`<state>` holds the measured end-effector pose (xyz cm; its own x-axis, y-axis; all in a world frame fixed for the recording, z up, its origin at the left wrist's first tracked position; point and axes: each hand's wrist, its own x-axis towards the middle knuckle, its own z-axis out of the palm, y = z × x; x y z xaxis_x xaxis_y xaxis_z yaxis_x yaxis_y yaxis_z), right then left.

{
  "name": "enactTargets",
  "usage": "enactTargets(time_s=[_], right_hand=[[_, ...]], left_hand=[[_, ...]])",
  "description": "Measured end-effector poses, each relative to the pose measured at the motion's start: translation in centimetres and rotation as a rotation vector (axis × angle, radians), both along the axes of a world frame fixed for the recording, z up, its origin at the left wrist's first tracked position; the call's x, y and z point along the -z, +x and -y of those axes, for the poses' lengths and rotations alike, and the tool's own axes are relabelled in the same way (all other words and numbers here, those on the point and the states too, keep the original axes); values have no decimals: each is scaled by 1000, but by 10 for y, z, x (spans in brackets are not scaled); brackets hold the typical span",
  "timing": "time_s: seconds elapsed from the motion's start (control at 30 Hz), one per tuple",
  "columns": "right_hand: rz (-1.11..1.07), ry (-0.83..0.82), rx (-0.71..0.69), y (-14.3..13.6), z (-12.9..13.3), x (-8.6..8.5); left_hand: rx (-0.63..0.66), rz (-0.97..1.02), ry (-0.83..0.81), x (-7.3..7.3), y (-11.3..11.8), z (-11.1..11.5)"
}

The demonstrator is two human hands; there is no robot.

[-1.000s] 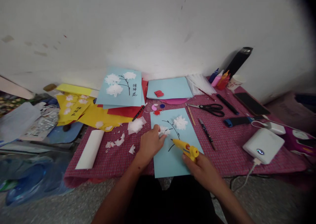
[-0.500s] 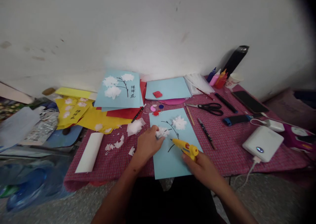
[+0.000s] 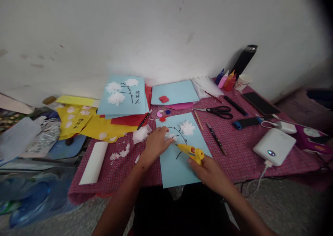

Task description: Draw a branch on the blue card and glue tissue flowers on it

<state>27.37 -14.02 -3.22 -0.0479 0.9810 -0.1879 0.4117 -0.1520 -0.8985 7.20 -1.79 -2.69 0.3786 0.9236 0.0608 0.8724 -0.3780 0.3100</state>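
Note:
In the head view a light blue sheet (image 3: 173, 176) lies in front of me, with black branches drawn on it. One white paper flower (image 3: 187, 127) sits at its upper right. My left hand (image 3: 156, 142) is at the sheet's left side, fingers closed on a second white paper flower (image 3: 170, 136), which it partly covers. My right hand (image 3: 208, 171) grips a yellow glue gun (image 3: 191, 152) over the sheet. The gun's nozzle points left, close to my left thumb and that flower; whether it touches is too small to tell.
Scissors (image 3: 221, 111), a black marker pen (image 3: 215, 137) and a white power bank (image 3: 274, 146) lie to the right. A finished flower card (image 3: 122, 107) and torn white paper scraps (image 3: 121, 154) are on the left. A white paper roll (image 3: 94, 163) lies near the front edge.
The glue gun's nozzle has shifted slightly left, nearer my left fingers. Less of the flower under my left hand shows now. The whole view has moved a little.

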Motion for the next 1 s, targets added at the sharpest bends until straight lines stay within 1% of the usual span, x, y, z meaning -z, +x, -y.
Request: enactTargets(time_s=[0.23,0.4,0.57,0.87,1.0], right_hand=[[13,22,-44,-11,-13,2],[76,37,-53,-14,-17,1],[86,29,-74,-16,-19,1],[181,29,-102,-15,-22,-3],[234,21,-80,-10,-22,-3]], left_hand=[[-2,20,-14,2,-2,-7],[-5,36,-21,4,-3,-7],[-4,53,-26,3,-3,-6],[-12,47,-32,1,-4,-5],[-11,39,-39,0,-4,-5]])
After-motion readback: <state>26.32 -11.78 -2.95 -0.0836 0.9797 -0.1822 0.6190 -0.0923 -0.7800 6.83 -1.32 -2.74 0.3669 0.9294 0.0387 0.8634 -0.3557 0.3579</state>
